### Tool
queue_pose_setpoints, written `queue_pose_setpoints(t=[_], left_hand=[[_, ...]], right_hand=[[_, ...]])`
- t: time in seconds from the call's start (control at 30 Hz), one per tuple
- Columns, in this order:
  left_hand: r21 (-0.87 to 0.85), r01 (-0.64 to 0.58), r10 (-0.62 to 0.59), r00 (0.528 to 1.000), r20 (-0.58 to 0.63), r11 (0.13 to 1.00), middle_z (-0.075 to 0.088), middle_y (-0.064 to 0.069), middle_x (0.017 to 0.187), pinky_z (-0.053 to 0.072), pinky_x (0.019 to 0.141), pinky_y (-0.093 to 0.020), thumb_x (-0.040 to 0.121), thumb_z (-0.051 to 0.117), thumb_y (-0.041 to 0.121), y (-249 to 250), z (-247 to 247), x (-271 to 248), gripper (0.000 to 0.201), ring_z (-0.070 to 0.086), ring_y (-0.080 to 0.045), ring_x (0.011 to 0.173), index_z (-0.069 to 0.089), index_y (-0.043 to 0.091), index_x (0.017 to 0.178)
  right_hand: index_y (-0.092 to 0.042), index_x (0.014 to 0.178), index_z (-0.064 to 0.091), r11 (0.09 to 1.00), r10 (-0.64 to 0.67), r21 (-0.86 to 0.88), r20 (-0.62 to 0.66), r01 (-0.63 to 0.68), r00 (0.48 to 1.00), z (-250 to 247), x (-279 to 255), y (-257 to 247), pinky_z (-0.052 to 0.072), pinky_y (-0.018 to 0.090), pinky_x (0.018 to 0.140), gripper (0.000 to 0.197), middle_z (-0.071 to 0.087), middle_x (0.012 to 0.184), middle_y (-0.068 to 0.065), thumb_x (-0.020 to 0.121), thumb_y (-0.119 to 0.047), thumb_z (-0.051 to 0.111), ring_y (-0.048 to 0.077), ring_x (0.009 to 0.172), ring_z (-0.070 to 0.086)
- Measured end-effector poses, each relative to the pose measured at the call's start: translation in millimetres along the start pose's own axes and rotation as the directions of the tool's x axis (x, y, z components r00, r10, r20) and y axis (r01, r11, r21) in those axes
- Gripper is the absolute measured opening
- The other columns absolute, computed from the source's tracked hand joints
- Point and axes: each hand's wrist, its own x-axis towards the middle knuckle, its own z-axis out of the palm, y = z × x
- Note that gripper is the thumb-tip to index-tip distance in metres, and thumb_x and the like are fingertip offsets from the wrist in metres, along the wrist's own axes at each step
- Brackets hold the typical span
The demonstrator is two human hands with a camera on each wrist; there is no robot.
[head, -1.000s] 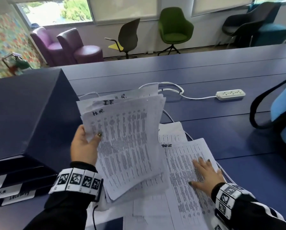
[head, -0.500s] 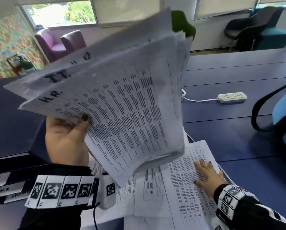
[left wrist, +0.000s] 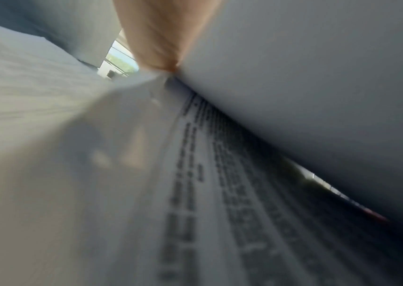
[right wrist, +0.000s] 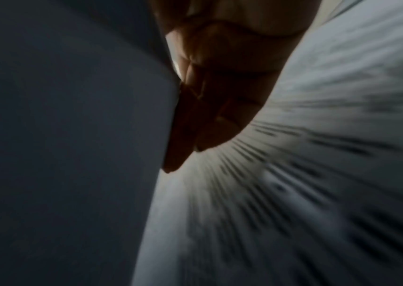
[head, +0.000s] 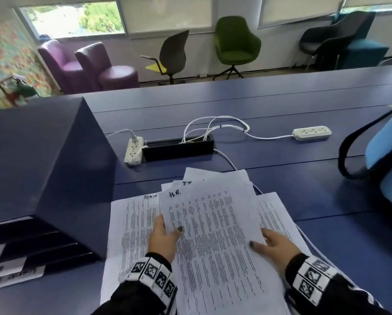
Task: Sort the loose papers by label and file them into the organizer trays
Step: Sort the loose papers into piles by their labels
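dark navy organizer trays point(head: 42, 169) stand at the far left of the table point(head: 258, 110), their stacked slots facing the near edge with white label strips point(head: 20, 272) on the fronts; the writing on them is too blurred to read. just right of the organizer lies a printed sheet marked "admin" point(head: 133, 223), flat on the table. the left hand point(head: 165, 237) sits between that sheet and a thick bundle of papers point(head: 213, 235): its thumb lies on top of the bundle's left edge and the fingers go under it, so its grip is closed on the bundle. the left wrist view shows a finger point(left wrist: 156, 38) wedged between a lifted page and the printed sheet below. the top page of the bundle carries "h.r." point(head: 175, 193) at its far left corner, and a page fanned out behind it shows "it" point(head: 187, 183). far of the papers, a white power strip point(head: 133, 151) lies beside a black cable box point(head: 179, 147) set in the table, with white cables point(head: 213, 128) looping right to a second power strip point(head: 312, 133). the right hand point(head: 274, 248) holds the bundle's right edge, thumb on top and fingers point(right wrist: 195, 116) tucked beneath, lying against another printed sheet point(head: 277, 212) on the table. at the far right stands a blue bag with a black strap point(head: 347, 155). beyond the table are purple armchairs point(head: 88, 64), a black chair point(head: 172, 55) and a green chair point(head: 236, 42).
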Motion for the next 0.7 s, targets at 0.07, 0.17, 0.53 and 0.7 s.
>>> queue_pose_setpoints(t=[0.07, 0.17, 0.53, 0.7], left_hand=[[0.032, 0.020, -0.022, 0.998, 0.066, 0.999, 0.060, 0.006, 0.116, 0.044, 0.101, -0.046, 0.090, 0.051, -0.004, -4, 0, -3, 0.045, 0.057, -0.025, 0.114, 0.049, 0.034, 0.113], [0.109, 0.013, -0.030, 0.987, 0.157, 0.994, 0.052, 0.008, 0.126, 0.040, 0.106, -0.045, 0.092, 0.050, 0.002, 6, 7, -1, 0.054, 0.051, -0.020, 0.121, 0.035, 0.025, 0.139], [0.118, -0.059, 0.034, 0.979, 0.203, 0.991, 0.063, 0.016, 0.106, 0.048, 0.074, -0.012, 0.091, 0.058, 0.010, 21, 28, 25, 0.029, 0.060, -0.001, 0.093, 0.051, 0.030, 0.110], [0.250, 0.055, -0.110, 0.971, 0.214, 0.967, 0.065, 0.015, 0.101, 0.050, 0.088, -0.029, 0.089, 0.059, 0.008, -1, -4, 31, 0.031, 0.061, -0.006, 0.093, 0.054, 0.032, 0.108]], right_hand=[[0.000, 0.114, 0.060, 0.997, 0.013, 0.078, -0.003, -0.013, 1.000, 4, -5, 7, 0.052, 0.039, 0.089, 0.035, 0.074, 0.095, 0.001, 0.080, -0.001, 0.067, 0.024, 0.093, 0.069], [0.002, 0.110, 0.057, 0.975, 0.032, 0.222, -0.005, -0.030, 0.999, -6, -1, 10, 0.057, 0.035, 0.068, 0.034, 0.074, 0.091, 0.012, 0.079, 0.015, 0.060, 0.027, 0.082, 0.071], [-0.017, 0.113, 0.055, 0.989, -0.141, -0.056, -0.107, 0.135, 0.984, -33, 18, -14, 0.051, 0.023, 0.085, 0.044, 0.067, 0.096, -0.012, 0.080, 0.011, 0.062, -0.004, 0.082, 0.065], [-0.020, 0.104, 0.062, 0.923, -0.042, -0.384, -0.037, 0.024, 0.998, -37, 24, -12, 0.045, 0.011, 0.059, 0.018, 0.068, 0.086, -0.009, 0.092, -0.010, 0.053, 0.008, 0.076, 0.063]])
